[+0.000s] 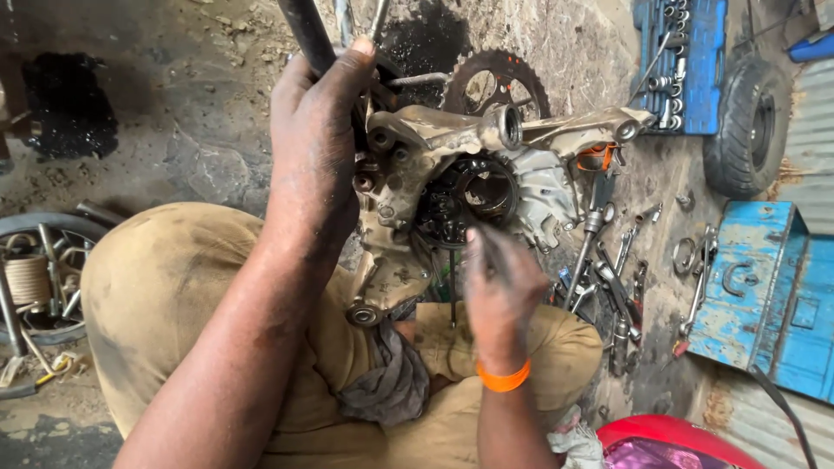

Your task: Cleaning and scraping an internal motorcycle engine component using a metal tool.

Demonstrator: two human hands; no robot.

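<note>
A dirty metal engine casing (417, 182) with a round open bearing hole (473, 195) rests against my knees in tan trousers. My left hand (317, 130) grips a dark round bar (304, 30) at the casing's upper left. My right hand (499, 282), with an orange band at the wrist, is blurred just below the opening; its fingers seem pinched on a thin dark tool, hard to tell. A grey rag (387, 373) lies in my lap under the casing.
A toothed sprocket (499, 82) lies behind the casing. Spanners and ratchets (608, 269) are scattered on the dirt floor at right. A blue socket tray (682, 61), a small black tyre (747, 126), blue boxes (764, 287) and a spoked wheel (39, 278) surround me.
</note>
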